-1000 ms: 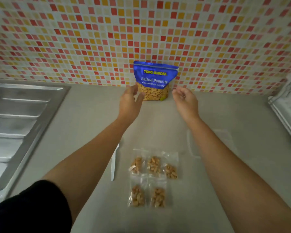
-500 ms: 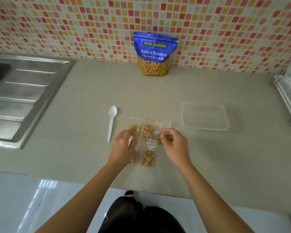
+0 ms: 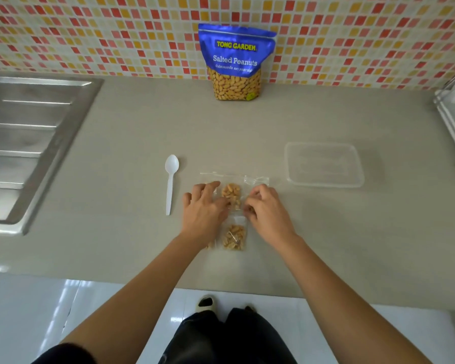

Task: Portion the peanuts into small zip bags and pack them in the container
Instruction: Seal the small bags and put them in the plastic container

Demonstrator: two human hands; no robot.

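One grey table (image 3: 116, 245) with blue peanut pouch (image 3: 235, 64) upright at the back, clear container (image 3: 326, 183) at right, left hand (image 3: 204, 216) with spread fingers (image 3: 212, 184) resting on filled zip bags (image 3: 233, 236) at centre, right hand (image 3: 267, 214) pinching one with curled fingers, white spoon (image 3: 170, 185) just left.

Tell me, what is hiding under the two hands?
Only small zip bags of peanuts. Two show between the left hand and right hand; the rest are mostly covered, so their number cannot be told.

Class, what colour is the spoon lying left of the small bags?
The spoon is plain white, seen best in the head view.
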